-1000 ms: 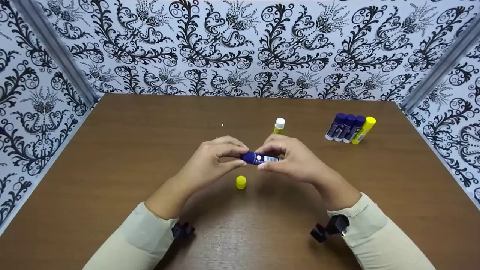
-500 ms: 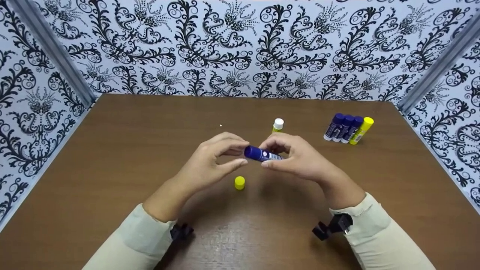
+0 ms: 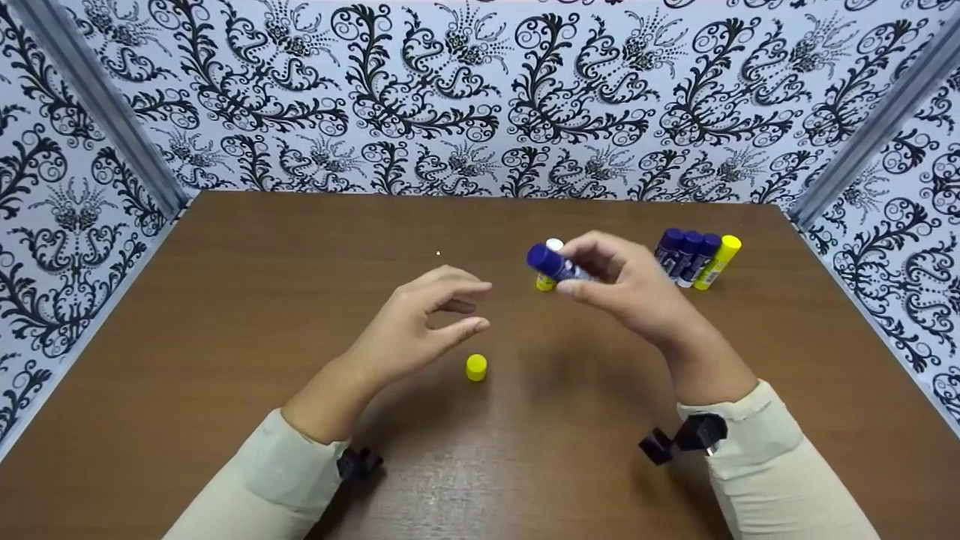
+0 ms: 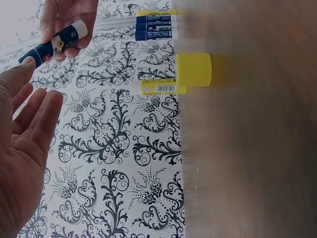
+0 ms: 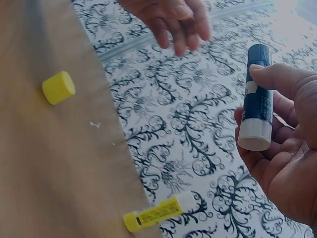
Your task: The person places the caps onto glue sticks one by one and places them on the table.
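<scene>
A dark blue glue stick [image 3: 550, 262] with its blue cap on and a white base is held above the table by my right hand [image 3: 630, 289], pinched between thumb and fingers. In the right wrist view the glue stick [image 5: 258, 99] shows its white bottom end. My left hand [image 3: 409, 319] hovers to the left with fingers parted and nothing in them. Below it, a yellow cap [image 3: 476, 367] stands on the table. Behind the held stick, a yellow glue stick [image 5: 161, 213] with a white top stands uncapped, partly hidden in the head view.
At the back right, several blue glue sticks [image 3: 688, 255] stand in a row, with a yellow glue stick [image 3: 718, 262] at the row's right end. Small white crumbs [image 5: 95, 124] lie on the brown table [image 3: 225, 300]. Patterned walls [image 3: 465, 97] enclose the back and sides.
My left hand has let go of the blue glue stick's cap end. My right hand has carried the stick up and to the right, away from the left hand, which stays nearly in place.
</scene>
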{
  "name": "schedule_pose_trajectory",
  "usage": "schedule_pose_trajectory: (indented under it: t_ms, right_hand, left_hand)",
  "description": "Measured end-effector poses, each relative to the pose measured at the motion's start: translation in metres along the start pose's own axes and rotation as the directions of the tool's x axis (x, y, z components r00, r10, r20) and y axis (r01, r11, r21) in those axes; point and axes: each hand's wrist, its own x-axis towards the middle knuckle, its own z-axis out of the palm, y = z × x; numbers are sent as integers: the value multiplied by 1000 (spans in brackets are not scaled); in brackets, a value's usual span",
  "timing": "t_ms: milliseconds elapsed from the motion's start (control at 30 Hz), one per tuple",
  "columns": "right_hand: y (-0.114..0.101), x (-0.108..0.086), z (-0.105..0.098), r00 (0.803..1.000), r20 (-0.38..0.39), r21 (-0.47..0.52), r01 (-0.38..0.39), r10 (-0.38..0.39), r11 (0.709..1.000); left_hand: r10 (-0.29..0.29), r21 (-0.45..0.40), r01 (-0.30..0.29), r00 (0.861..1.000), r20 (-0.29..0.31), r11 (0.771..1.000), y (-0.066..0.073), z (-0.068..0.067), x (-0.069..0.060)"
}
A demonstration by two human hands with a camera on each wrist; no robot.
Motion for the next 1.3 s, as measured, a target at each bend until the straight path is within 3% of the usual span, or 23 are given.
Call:
schedule_pose_trajectory:
  t_ms: [167, 400, 800, 1300]
  right_hand:
    - [1, 1, -13, 995, -104, -5, 8, -9, 1000]
    - [5, 4, -28, 970, -245, 109, 40, -12, 993]
    - [7, 3, -52, 908, -418, 157, 89, -15, 984]
    - [19, -4, -78, 830, -552, 275, 88, 83, 957]
  left_hand:
    - [-4, 12, 4, 1000, -4, 1000, -2, 0, 0]
    - [-21, 22, 21, 1000, 0, 1000, -4, 0, -1]
    - [-66, 65, 66, 998, 5, 996, -7, 0, -1]
    - [-112, 78, 111, 993, 18, 991, -8, 1, -1]
